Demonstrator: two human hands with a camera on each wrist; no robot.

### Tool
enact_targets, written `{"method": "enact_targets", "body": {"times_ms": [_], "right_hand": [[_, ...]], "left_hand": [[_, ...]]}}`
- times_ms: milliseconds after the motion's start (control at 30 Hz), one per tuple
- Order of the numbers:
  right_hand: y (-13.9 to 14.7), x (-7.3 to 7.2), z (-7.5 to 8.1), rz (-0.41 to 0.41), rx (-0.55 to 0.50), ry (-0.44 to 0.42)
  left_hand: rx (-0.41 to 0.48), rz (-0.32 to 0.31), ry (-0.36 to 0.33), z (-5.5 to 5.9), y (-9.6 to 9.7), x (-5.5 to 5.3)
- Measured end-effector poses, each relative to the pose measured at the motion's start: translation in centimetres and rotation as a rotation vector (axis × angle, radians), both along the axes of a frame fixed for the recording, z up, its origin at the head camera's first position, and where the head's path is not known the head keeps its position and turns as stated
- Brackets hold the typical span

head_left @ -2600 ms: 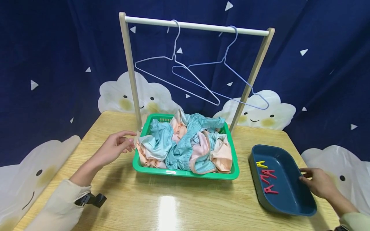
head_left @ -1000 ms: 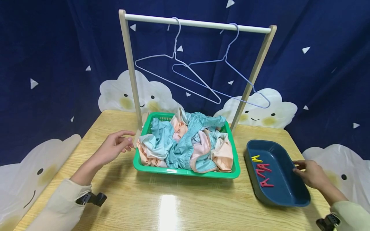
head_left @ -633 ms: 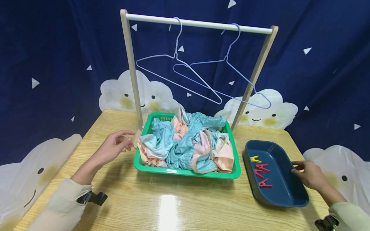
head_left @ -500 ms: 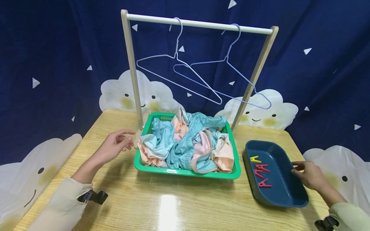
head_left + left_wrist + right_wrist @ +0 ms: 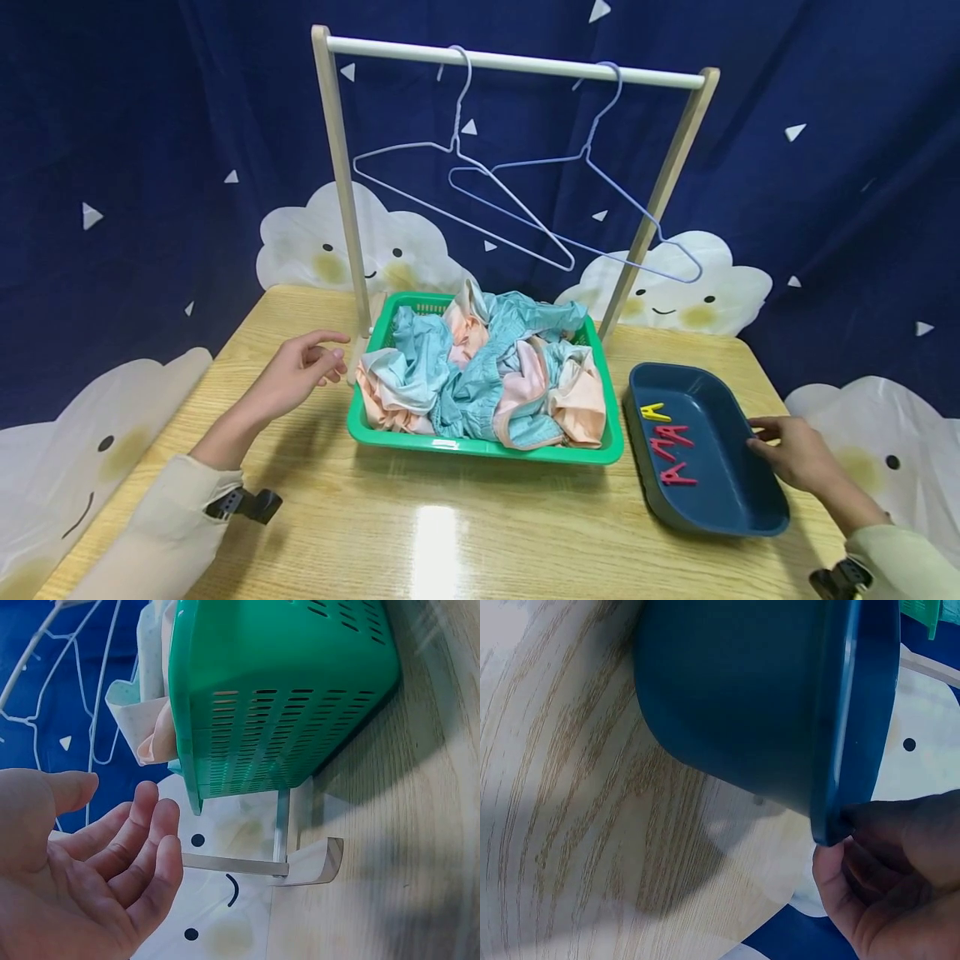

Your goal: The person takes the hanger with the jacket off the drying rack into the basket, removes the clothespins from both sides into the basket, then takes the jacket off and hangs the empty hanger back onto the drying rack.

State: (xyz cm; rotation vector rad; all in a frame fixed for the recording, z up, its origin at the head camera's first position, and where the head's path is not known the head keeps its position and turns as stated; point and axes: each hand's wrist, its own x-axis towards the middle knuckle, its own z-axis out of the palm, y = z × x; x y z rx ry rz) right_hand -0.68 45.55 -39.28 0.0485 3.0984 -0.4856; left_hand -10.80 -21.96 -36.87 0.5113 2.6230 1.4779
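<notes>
My right hand (image 5: 795, 452) pinches the right rim of a dark blue plastic basin (image 5: 731, 492), thumb and fingers on either side of the edge, as the right wrist view (image 5: 907, 877) also has it. Inside the basin lie a yellow clothespin (image 5: 656, 412) and several red clothespins (image 5: 678, 477). My left hand (image 5: 296, 375) hovers with loosely bent fingers just left of a green basket (image 5: 480, 451) and holds nothing. Crumpled teal and peach clothes (image 5: 472, 392) fill that basket. In the left wrist view a small gap separates the fingers from the basket's slotted side (image 5: 292, 727).
Behind the basket stands a small garment rack (image 5: 517, 63) with wooden posts. From its white bar hang a whitish wire hanger (image 5: 480, 225) and a bluish one (image 5: 615, 187). A wooden table (image 5: 360, 533) bears everything, before a navy curtain (image 5: 150, 125) with clouds.
The basin has slid left, nearer the green basket, and slightly away from me, with my right hand on its rim. My left hand has barely moved.
</notes>
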Motion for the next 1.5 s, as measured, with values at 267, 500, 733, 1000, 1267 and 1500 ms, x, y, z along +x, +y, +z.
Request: {"method": "enact_targets", "body": {"times_ms": [267,500,733,1000,1267,1500], "right_hand": [[-0.5,-0.2,0.1,0.013,-0.006,0.001],[-0.9,-0.2,0.0,0.014,-0.011,0.008],[-1.2,-0.3,-0.1,0.006,0.01,0.006],[-1.3,-0.2,-0.1,0.002,0.008,-0.002],[-1.3,-0.2,-0.1,-0.001,-0.002,-0.002],[-1.4,-0.4,-0.1,-0.039,-0.02,-0.024]], "left_hand": [[0.001,0.0,0.002,-0.1,0.0,0.0],[0.005,0.0,-0.001,0.0,0.1,0.0],[0.008,0.008,-0.009,-0.1,0.0,0.1],[-0.008,0.014,-0.012,-0.2,0.0,0.3],[-0.002,0.006,-0.001,-0.4,0.1,0.3],[0.014,-0.005,-0.016,-0.5,0.2,0.2]]}}
